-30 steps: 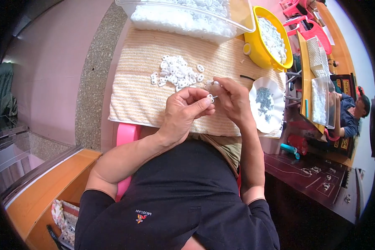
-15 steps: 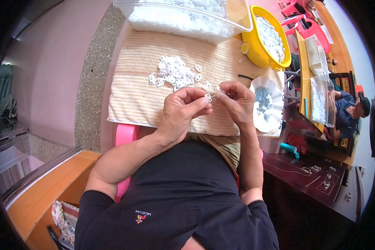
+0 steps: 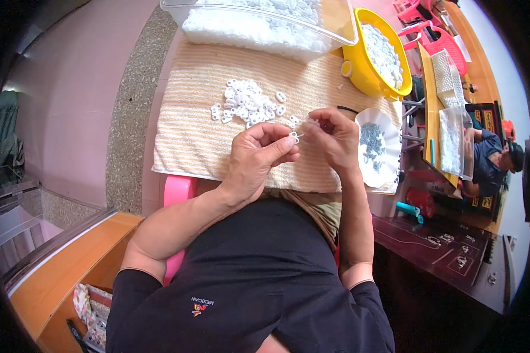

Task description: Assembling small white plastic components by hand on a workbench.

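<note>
Over the towel, my left hand [image 3: 258, 147] pinches a small white two-holed plastic piece [image 3: 294, 136] between thumb and fingers. A thin metal shank [image 3: 301, 136] sticks out of this piece toward the right. Just to its right is my right hand [image 3: 334, 140], its thumb and fingers closed together around something small and whitish, blurred by motion. A slight gap separates the two hands. Beyond them lies a loose pile of white two-holed pieces [image 3: 247, 100]. Small dark metal parts [image 3: 371, 143] rest in a white fluted paper dish [image 3: 387, 170] right of my right hand.
A striped towel [image 3: 188, 138] covers the work surface. At the back stand a clear bin [image 3: 265, 52] and a yellow tub [image 3: 359, 73], both full of white pieces. A short black strip [image 3: 347, 109] lies near the dish. Another person [image 3: 492, 159] sits at the far right.
My right hand has drawn slightly away from the piece in my left hand, showing more of the metal shank. My left hand has barely moved.
</note>
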Demonstrator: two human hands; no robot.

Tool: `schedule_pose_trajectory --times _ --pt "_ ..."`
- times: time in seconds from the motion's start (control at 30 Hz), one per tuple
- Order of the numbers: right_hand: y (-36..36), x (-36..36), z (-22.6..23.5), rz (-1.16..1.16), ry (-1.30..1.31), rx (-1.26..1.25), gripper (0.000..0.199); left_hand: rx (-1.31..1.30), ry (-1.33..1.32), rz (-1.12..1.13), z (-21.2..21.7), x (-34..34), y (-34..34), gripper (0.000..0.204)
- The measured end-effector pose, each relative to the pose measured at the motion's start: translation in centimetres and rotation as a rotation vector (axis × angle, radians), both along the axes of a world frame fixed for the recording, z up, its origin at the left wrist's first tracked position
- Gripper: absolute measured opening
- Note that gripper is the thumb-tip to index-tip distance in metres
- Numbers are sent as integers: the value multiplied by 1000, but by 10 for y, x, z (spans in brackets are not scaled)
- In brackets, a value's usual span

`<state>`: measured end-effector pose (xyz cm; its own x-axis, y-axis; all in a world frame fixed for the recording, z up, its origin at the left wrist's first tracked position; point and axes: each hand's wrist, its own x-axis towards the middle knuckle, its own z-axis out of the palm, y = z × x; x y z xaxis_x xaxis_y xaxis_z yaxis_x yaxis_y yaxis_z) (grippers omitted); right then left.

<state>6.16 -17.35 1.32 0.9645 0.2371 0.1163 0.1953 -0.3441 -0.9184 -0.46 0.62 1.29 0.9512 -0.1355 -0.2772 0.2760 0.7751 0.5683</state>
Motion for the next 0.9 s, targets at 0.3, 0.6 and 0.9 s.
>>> schedule_pose_trajectory --times 0.3,0.6,0.9 --pt "-3 -13 11 22 293 230 23 8 -4 -6 0 0 0 13" --pt "-4 -15 5 47 324 352 28 23 -1 -18 0 1 -1 14" --pt "-8 -16 5 53 356 396 26 20 18 -25 -2 1 0 14"
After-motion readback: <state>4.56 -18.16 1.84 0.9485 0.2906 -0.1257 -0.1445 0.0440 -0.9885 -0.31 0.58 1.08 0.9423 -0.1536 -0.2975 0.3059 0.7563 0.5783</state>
